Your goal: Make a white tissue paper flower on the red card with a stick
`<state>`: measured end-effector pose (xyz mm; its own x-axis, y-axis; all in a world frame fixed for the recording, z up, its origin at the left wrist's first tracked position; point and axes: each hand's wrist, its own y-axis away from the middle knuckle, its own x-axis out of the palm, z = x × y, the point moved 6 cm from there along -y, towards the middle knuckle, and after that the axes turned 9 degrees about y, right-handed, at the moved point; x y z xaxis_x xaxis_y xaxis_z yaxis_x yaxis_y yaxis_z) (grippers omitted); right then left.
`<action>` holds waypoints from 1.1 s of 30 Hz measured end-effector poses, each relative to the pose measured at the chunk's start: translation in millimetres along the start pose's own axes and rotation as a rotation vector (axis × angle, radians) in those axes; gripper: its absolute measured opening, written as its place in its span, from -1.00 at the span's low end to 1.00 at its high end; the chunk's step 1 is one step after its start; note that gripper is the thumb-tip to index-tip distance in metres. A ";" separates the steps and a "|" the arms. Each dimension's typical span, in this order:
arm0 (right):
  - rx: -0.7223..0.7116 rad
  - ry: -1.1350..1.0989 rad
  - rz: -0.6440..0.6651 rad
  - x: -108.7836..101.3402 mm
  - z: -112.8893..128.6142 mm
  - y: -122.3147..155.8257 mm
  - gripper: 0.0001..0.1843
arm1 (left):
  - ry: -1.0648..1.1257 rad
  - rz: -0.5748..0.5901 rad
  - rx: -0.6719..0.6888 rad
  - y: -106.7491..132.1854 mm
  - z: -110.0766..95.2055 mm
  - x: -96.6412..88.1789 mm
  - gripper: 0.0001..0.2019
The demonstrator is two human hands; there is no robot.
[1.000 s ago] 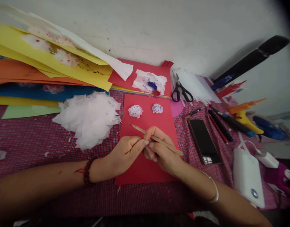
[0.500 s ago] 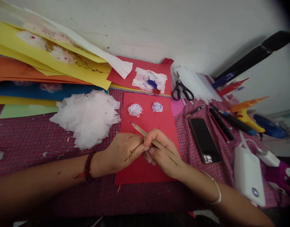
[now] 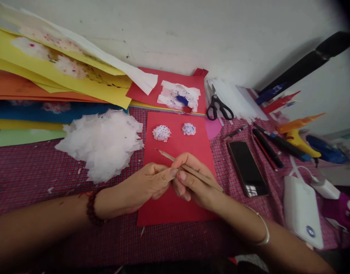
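Note:
My right hand [image 3: 194,179] is closed around a thin wooden stick [image 3: 203,178] with a pointed, dark-stained tip that aims up and left. My left hand [image 3: 152,182] has its thumb pressed to its fingers and meets the right fingertips; whatever it pinches is hidden. Both hands are above a red paper sheet [image 3: 175,209]. On that sheet sit two white crumpled-paper blossoms: a larger one with dark specks [image 3: 161,133] and a smaller one tinted blue-violet [image 3: 189,129]. To the left lies a heap of white tissue-paper pieces [image 3: 103,140].
Behind the sheet lies paint-stained white paper [image 3: 171,91] with blue and red blobs. Black-handled scissors [image 3: 219,108], a phone [image 3: 247,167], dark pens [image 3: 268,148], a yellow glue gun [image 3: 302,142] and a white power bank [image 3: 302,213] lie right. Stacked coloured papers [image 3: 106,85] are at the back left.
My left hand has turned, its thumb now showing on top against the right fingertips. The stick has tilted slightly flatter in my right hand. The view has shifted a little.

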<state>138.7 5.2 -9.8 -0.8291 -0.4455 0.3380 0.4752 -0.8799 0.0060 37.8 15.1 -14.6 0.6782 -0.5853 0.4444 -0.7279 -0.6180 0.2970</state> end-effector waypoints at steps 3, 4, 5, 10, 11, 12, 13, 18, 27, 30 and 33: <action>0.026 -0.012 -0.002 -1.1 -0.9 -1.6 -0.89 | 0.091 0.004 -0.040 -1.7 4.6 -2.2 -0.46; 0.036 -0.012 -0.008 -1.7 -1.5 -2.0 -0.89 | 0.095 0.003 -0.047 -2.5 5.2 -3.0 -0.46; 0.045 -0.011 -0.012 -2.2 -2.1 -2.2 -0.88 | 0.086 0.002 -0.049 -3.4 5.4 -3.9 -0.46; 0.019 0.015 -0.036 -3.6 -2.1 -2.1 -0.90 | -0.123 0.040 0.035 -6.7 -3.4 -3.1 -0.43; 0.019 0.033 -0.046 -3.7 -1.9 -2.0 -0.93 | -0.167 0.046 0.073 -6.8 -6.6 -1.9 -0.43; 0.020 0.051 -0.057 -3.6 -1.6 -2.1 -0.94 | -0.204 0.045 0.108 -6.6 -9.5 -0.9 -0.44; 0.022 0.068 -0.068 -3.3 -1.3 -2.4 -0.95 | -0.235 0.031 0.142 -6.0 -12.0 -0.6 -0.46; -0.029 0.083 -0.085 -0.2 2.5 -5.1 -0.88 | -0.378 -0.135 0.239 -0.8 -17.1 -7.5 -0.50; -0.035 0.131 -0.096 0.3 4.1 -3.4 -0.93 | -0.411 -0.095 0.263 -0.3 -18.4 -4.9 -0.52; -0.004 0.178 -0.120 0.9 3.9 -5.1 -0.92 | -0.450 -0.128 0.294 1.6 -18.0 -7.6 -0.52; 0.004 0.194 -0.130 0.5 1.7 -6.1 -0.90 | -0.470 -0.149 0.302 2.1 -17.2 -9.5 -0.50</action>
<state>135.9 10.6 -8.0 -0.9242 -0.3523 0.1472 0.3616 -0.9314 0.0414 28.1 28.4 -3.7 0.7932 -0.6083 -0.0277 -0.6070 -0.7935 0.0425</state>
